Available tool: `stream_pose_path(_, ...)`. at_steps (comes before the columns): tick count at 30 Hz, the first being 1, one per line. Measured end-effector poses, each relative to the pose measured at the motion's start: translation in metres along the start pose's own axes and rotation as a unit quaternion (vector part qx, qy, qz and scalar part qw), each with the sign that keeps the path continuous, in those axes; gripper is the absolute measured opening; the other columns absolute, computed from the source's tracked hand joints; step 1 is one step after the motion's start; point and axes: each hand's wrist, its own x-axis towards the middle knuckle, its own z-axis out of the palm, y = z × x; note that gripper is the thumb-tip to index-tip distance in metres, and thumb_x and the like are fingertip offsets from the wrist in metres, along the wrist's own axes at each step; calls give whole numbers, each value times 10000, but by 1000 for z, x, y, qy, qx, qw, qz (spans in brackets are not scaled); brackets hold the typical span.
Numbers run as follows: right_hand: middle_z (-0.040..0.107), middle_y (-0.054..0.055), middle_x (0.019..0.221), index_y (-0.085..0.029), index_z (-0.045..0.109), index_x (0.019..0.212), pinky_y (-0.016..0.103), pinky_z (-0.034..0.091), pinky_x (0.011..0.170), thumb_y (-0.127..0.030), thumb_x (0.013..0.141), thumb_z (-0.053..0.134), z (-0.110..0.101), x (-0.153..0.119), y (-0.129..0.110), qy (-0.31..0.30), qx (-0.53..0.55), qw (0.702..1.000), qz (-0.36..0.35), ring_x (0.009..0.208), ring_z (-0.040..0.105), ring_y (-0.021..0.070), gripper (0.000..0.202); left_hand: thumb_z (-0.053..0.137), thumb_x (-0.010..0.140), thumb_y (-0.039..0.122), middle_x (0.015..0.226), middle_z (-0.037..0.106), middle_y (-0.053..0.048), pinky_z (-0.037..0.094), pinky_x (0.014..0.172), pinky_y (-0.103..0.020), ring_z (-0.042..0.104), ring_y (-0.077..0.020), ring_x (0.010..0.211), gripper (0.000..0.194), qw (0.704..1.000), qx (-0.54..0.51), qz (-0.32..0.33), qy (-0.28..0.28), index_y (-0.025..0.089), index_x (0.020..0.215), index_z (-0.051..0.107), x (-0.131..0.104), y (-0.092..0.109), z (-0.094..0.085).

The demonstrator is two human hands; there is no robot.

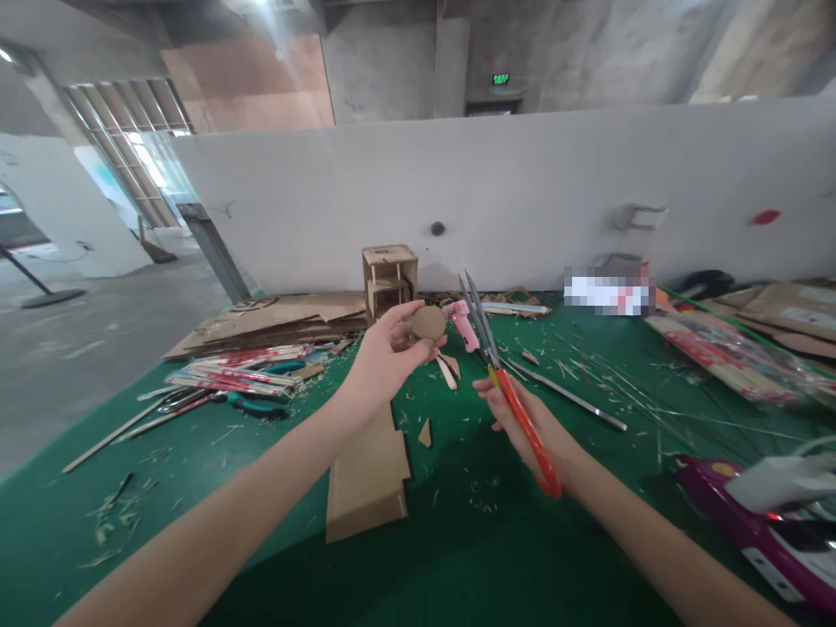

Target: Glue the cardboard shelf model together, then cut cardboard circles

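Between the thumb and fingers of my left hand point(392, 348) is a small round cardboard disc point(428, 323), held up over the table. My right hand point(522, 418) grips a pair of scissors point(515, 401) with red handles, the long metal blades pointing up and away and slightly apart. Behind the scissors lies a pink glue gun point(462, 326). Under my left forearm rests a cut piece of cardboard point(366, 483), with a small triangular scrap point(425, 433) beside it. A small cardboard structure with shelves point(390, 254) stands behind my left hand, which partly covers it.
Flat cardboard sheets point(280, 318), packs of wooden sticks point(241, 370) and teal-handled pliers point(254, 406) lie on the left of the green table point(274, 522). A metal rod point(575, 397), wrapped packs point(724, 357) and a purple power strip point(751, 522) with plugs are on the right.
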Motion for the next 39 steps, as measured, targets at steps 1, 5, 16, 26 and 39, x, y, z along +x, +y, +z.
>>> stream_pose_path(1,637,145,1080,-167,565,1104,382,526,738,-624,910,408,0,0,-1,-3,-2,1000,3,1033,599,297,521,688,749,83,1107,691,-112,554,847,-302,715,-195,913,486,1000,16,13,-8,186,1208,563,-1,-1,0)
stream_pose_path(5,633,143,1089,-171,560,1094,373,522,739,-647,909,382,-2,-1,-4,-10,-15,1000,9,1050,593,294,541,671,764,107,1201,656,-106,541,862,-273,701,-185,962,564,995,68,67,-33,217,1297,518,-3,-7,-1)
stream_pose_path(16,638,115,978,-184,566,1087,372,511,712,-643,900,410,-2,-1,-3,-23,-4,1000,-1,888,618,260,520,641,809,144,1178,644,-90,565,797,-261,694,-178,924,461,989,90,116,-18,230,1248,532,-7,-2,0)
stream_pose_path(26,551,35,788,-190,526,1035,344,476,654,-661,892,399,2,1,7,-42,-32,998,-31,697,559,199,508,753,695,148,960,642,-41,529,551,-204,629,-133,708,416,989,79,118,48,223,1074,601,-7,2,2)
stream_pose_path(39,617,35,802,-222,540,1048,303,439,579,-550,869,522,14,2,18,-8,-45,999,-25,638,588,190,373,746,730,219,862,667,-18,504,444,-214,653,-125,513,361,996,51,59,32,230,935,449,-17,-3,12)
